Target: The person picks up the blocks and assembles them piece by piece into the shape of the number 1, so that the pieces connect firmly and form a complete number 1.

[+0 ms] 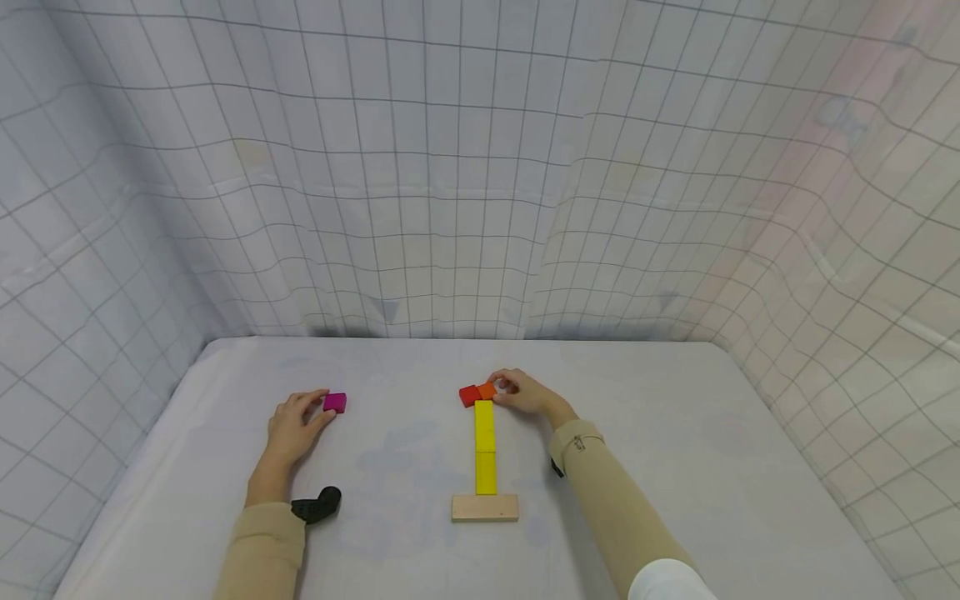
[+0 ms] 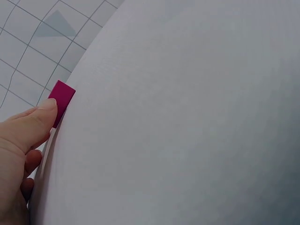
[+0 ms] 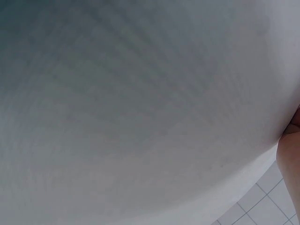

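Note:
My left hand (image 1: 291, 428) pinches a magenta block (image 1: 336, 403) between thumb and fingers at the left of the table. In the left wrist view the thumb lies against a face of that magenta block (image 2: 64, 97). Right of centre, my right hand (image 1: 527, 394) pinches an orange block (image 1: 487, 390) at the top of a row of blocks. A red block (image 1: 468, 396) sits tilted just left of the orange one. Below them, two yellow blocks (image 1: 485, 427) line up end to end, meeting a plain wooden block (image 1: 484, 508) laid crosswise. Only part of the right hand (image 3: 289, 154) shows in the right wrist view.
A white cloth covers the table (image 1: 405, 533). Behind it and at both sides hangs a white curtain (image 1: 480, 250) with a dark grid. A black wrist-camera mount (image 1: 318, 505) juts out from the left wrist.

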Tool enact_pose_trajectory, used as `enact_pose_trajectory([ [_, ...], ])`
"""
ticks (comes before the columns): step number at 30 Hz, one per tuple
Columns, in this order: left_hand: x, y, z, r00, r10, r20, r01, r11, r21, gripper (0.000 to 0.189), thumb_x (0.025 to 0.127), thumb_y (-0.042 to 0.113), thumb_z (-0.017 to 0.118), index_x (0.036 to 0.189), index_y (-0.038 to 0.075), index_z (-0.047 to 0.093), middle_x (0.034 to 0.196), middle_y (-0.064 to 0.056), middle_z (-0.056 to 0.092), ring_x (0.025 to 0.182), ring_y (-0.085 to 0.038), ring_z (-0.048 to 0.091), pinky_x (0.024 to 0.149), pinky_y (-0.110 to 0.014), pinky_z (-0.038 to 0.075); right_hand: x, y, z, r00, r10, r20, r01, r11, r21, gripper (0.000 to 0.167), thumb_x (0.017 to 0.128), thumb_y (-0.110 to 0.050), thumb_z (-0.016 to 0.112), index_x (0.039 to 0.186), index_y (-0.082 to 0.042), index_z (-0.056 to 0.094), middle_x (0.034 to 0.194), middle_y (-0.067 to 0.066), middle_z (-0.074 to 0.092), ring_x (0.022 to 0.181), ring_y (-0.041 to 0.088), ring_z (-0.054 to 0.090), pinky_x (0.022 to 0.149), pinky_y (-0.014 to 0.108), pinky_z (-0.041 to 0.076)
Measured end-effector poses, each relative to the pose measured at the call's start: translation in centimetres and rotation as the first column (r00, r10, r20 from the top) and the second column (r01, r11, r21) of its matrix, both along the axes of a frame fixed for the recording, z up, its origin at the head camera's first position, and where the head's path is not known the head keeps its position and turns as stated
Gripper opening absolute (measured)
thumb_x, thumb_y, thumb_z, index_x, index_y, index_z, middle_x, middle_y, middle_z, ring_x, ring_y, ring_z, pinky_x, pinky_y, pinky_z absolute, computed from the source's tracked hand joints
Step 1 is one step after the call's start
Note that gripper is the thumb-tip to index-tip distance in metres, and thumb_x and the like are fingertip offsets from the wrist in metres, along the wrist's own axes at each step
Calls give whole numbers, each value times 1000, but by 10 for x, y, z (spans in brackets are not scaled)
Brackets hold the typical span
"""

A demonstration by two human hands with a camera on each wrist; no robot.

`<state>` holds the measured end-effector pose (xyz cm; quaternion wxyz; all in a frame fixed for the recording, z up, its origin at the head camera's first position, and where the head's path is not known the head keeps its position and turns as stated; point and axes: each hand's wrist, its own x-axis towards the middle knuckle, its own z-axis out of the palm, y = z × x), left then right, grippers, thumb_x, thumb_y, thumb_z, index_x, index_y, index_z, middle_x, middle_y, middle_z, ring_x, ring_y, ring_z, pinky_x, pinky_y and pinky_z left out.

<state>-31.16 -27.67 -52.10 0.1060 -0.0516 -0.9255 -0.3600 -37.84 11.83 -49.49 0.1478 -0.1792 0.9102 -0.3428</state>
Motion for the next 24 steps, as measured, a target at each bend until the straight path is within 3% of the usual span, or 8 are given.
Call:
enact_pose_trajectory([
  [16, 1, 1, -3, 999, 37, -28, -37, 999, 21, 38, 86, 22, 63, 117, 1, 54, 117, -25, 48, 108, -43, 38, 87, -57, 23, -1, -1, 0, 1000, -16, 10, 15, 1000, 11, 30, 90, -16, 58, 119, -14, 52, 110, 7, 48, 102, 21, 44, 92, 38, 36],
  [24, 0, 3, -5, 994, 71, -83, -68, 997, 32, 37, 82, 22, 67, 112, 2, 57, 108, -22, 54, 96, -37, 44, 82, -52, 26, 0, -1, 0, 1000, -4, -1, 4, 1000, 9, 31, 89, -15, 59, 119, -12, 52, 109, 8, 48, 101, 22, 44, 91, 37, 36],
])
